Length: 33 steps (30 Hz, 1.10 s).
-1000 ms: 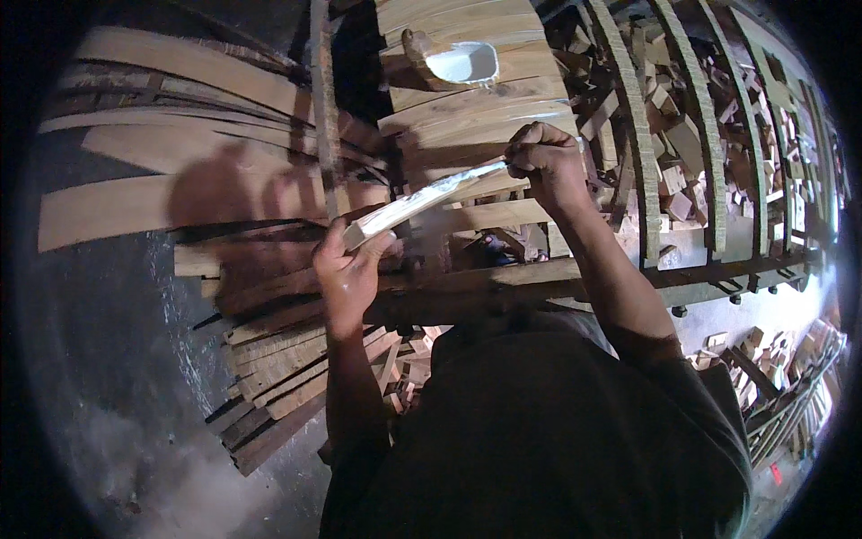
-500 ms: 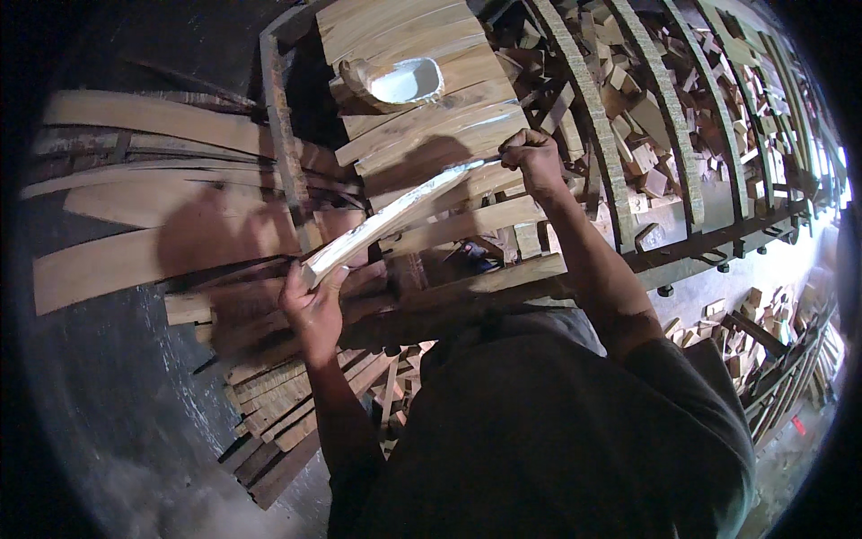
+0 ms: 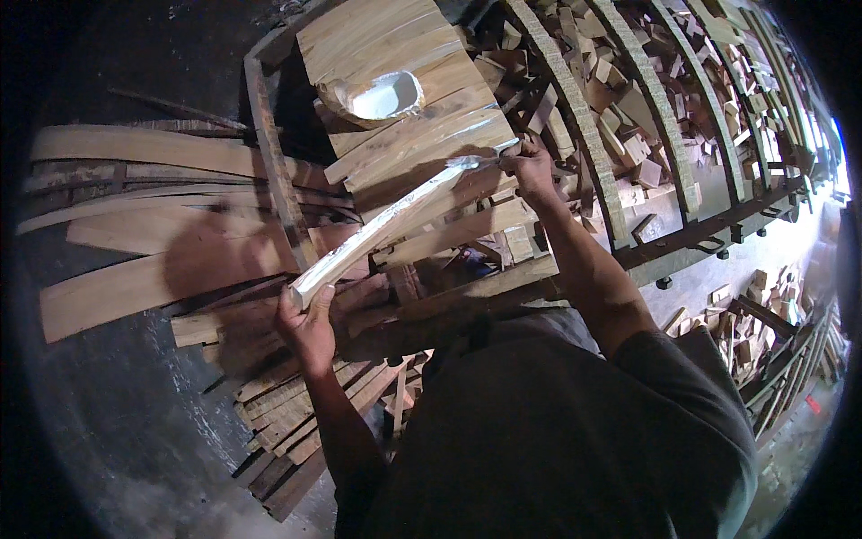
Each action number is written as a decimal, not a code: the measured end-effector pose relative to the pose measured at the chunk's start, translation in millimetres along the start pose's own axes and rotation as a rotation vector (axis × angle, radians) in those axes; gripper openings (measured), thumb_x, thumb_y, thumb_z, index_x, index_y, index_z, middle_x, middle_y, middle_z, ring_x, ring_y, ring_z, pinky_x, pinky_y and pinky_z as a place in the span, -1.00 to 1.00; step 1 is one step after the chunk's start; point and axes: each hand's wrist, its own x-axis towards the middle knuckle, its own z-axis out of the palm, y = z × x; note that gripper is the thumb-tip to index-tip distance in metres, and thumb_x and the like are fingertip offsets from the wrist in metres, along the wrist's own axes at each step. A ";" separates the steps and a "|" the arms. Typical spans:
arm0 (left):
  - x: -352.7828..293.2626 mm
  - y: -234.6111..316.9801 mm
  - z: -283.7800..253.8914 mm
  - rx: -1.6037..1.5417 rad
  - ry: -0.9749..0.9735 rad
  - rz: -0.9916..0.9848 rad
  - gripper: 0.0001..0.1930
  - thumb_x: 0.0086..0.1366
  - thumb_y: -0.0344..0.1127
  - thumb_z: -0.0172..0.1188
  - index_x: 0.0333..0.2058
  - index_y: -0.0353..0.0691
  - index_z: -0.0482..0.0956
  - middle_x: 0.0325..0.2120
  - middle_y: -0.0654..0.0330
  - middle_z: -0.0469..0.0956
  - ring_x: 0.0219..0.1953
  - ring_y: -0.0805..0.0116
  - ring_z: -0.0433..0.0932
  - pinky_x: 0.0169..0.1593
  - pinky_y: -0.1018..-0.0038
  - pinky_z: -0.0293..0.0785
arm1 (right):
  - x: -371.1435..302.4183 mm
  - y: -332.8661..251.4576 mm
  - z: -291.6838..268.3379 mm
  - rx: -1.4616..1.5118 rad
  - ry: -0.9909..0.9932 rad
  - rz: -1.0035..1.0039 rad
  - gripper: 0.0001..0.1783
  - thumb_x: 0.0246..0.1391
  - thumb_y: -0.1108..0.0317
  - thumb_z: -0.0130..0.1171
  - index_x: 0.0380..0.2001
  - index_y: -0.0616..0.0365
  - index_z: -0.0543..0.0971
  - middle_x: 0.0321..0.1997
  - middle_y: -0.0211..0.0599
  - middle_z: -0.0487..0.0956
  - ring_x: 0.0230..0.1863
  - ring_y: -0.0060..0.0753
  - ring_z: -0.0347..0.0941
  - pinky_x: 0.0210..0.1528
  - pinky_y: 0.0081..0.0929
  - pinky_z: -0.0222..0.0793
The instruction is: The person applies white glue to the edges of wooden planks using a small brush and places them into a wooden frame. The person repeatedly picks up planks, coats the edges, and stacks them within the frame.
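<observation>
My left hand (image 3: 307,328) is closed around the near end of a long wooden strip (image 3: 377,232), which slants up and away to the right. Wet white glue-like coating covers much of the strip's upper edge. In my right hand (image 3: 530,171) is a brush (image 3: 469,163); its white-smeared head lies at the strip's far end, and the fingers hide most of its handle. Beyond the strip, a tub (image 3: 388,95) with white inside and a ragged, coated rim sits on a panel of light boards (image 3: 386,40).
A metal frame bar (image 3: 274,153) stands left of the panel, with long planks (image 3: 153,148) beyond it. Slatted bars (image 3: 575,103) at right span a heap of wood offcuts (image 3: 628,108). Stacked strips (image 3: 305,409) lie below my left forearm, and more offcuts (image 3: 759,310) lie at lower right.
The view has shifted, so the tub and panel appear farther left. The strip's near end has dropped slightly with my left hand. White coating looks more continuous along the strip. Both hands keep their grip.
</observation>
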 end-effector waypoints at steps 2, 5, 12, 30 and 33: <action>-0.2 3.1 0.9 0.001 -0.003 0.006 -0.76 0.14 -0.46 0.32 -0.22 -0.36 0.53 -0.30 0.16 0.62 -0.24 0.43 0.56 -0.06 0.47 0.45 | -3.9 -7.9 1.5 -0.012 0.030 0.013 -0.87 -0.25 0.64 0.21 -0.62 0.18 0.50 -0.58 -0.45 0.49 -0.53 -0.61 0.34 -0.42 -0.59 0.25; -1.6 2.4 -2.0 0.046 -0.018 0.008 -0.76 0.14 -0.47 0.32 -0.21 -0.36 0.53 -0.29 0.16 0.63 -0.24 0.43 0.56 -0.06 0.47 0.45 | -10.4 -14.3 5.1 -0.055 0.061 -0.061 -0.86 -0.25 0.65 0.20 -0.62 0.17 0.49 -0.57 -0.48 0.48 -0.51 -0.63 0.33 -0.39 -0.61 0.27; -5.8 20.6 5.4 0.026 -0.001 -0.013 -0.77 0.13 -0.48 0.32 -0.23 -0.37 0.53 -0.30 0.15 0.63 -0.26 0.44 0.56 -0.09 0.49 0.46 | -9.6 1.3 8.7 -0.255 0.187 -0.340 -0.87 -0.14 0.64 0.16 -0.58 0.16 0.48 -0.59 -0.56 0.42 -0.50 -0.69 0.28 -0.39 -0.64 0.25; -9.3 19.6 3.9 -0.141 -0.101 -0.015 -0.71 0.19 -0.52 0.26 -0.10 -0.40 0.52 -0.21 0.20 0.60 -0.18 0.49 0.54 -0.04 0.52 0.44 | -174.0 -149.9 170.2 0.191 -0.562 -0.472 -0.79 -0.33 0.74 0.21 -0.63 0.22 0.47 -0.45 -0.36 0.46 -0.38 -0.47 0.41 -0.30 -0.56 0.29; -10.2 33.5 10.0 -0.257 -0.079 -0.011 -0.73 0.20 -0.52 0.26 -0.11 -0.40 0.53 -0.23 0.21 0.61 -0.19 0.47 0.54 -0.04 0.52 0.44 | -166.9 -141.0 161.9 0.160 -0.506 -0.466 -0.78 -0.36 0.74 0.17 -0.64 0.18 0.45 -0.46 -0.38 0.44 -0.37 -0.47 0.39 -0.29 -0.54 0.29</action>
